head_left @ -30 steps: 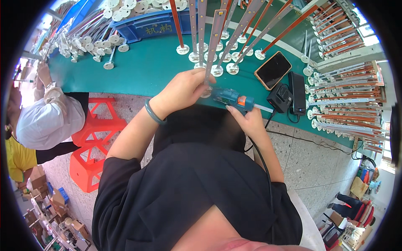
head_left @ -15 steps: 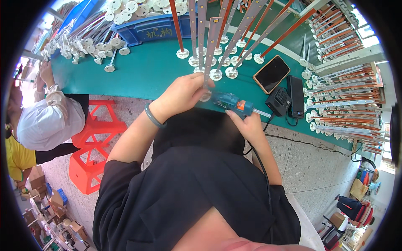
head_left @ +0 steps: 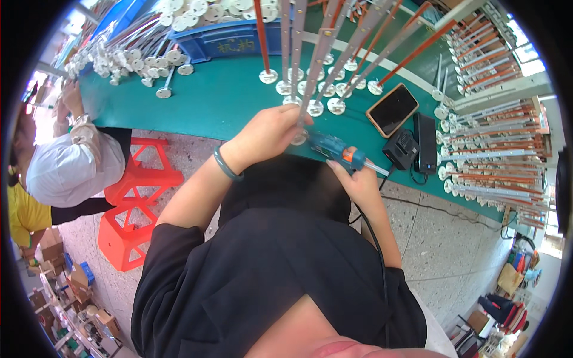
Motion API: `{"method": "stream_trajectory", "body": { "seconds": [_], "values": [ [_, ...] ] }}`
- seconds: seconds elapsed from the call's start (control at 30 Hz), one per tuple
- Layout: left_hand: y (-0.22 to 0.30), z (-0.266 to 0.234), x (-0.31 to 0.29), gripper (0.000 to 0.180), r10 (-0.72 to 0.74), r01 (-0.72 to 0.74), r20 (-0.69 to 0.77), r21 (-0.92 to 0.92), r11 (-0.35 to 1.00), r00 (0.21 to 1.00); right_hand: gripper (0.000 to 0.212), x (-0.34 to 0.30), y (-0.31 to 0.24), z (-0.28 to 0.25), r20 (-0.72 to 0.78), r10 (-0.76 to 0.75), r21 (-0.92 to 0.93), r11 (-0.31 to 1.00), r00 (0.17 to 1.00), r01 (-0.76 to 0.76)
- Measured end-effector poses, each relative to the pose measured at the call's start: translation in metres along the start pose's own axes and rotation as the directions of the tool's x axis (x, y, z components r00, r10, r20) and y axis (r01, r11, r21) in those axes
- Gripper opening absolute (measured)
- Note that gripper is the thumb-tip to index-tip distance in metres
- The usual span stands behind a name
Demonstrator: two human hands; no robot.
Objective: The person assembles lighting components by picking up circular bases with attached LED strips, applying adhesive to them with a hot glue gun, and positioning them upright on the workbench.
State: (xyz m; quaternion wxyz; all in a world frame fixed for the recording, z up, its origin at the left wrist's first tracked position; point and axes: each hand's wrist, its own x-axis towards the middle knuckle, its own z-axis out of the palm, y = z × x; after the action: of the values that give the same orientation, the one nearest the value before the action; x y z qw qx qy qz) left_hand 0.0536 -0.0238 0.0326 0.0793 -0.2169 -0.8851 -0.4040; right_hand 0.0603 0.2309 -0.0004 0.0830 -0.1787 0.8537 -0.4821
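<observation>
My left hand (head_left: pixel 267 132) is closed around the lower end of a long LED strip (head_left: pixel 314 65), which stands upright with small yellowish chips along it. At its foot sits a round white base (head_left: pixel 299 139), partly covered by my fingers. In my right hand (head_left: pixel 362 184) is a blue-green hot glue gun (head_left: pixel 338 151) with an orange patch and a clear glue stick out of its back. Its nozzle points at the white base; whether the two touch I cannot tell. Just beyond, several similar strips stand on round white bases (head_left: pixel 336 106) on the green table (head_left: pixel 179 110).
A phone (head_left: pixel 391 110) and a black power adapter (head_left: pixel 425 143) lie right of the glue gun, with a black box-shaped device (head_left: pixel 401 149) beside them. A blue crate (head_left: pixel 236 42) holds white discs. Racked strips (head_left: pixel 489 149) line the right. Red stools (head_left: pixel 128 235) and a co-worker (head_left: pixel 74 170) are left.
The whole view has shifted slightly. The glue gun is tilted a little more, its nozzle still beside the white base. Both hands keep their hold.
</observation>
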Motion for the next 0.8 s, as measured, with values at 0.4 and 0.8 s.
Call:
{"method": "stream_trajectory", "body": {
  "seconds": [0.4,0.8],
  "values": [
    [-0.038,-0.057,0.007,0.017,-0.218,0.237,-0.297,0.029,0.971,0.929,0.021,0.004,0.021,-0.007,0.053,0.119,0.526,0.841,0.991,-0.129],
    [-0.063,-0.051,0.008,0.020,-0.250,0.247,-0.292,-0.047,0.968,0.923,0.027,0.007,0.030,-0.004,0.050,0.074,0.523,0.847,0.996,-0.089]
  ]
}}
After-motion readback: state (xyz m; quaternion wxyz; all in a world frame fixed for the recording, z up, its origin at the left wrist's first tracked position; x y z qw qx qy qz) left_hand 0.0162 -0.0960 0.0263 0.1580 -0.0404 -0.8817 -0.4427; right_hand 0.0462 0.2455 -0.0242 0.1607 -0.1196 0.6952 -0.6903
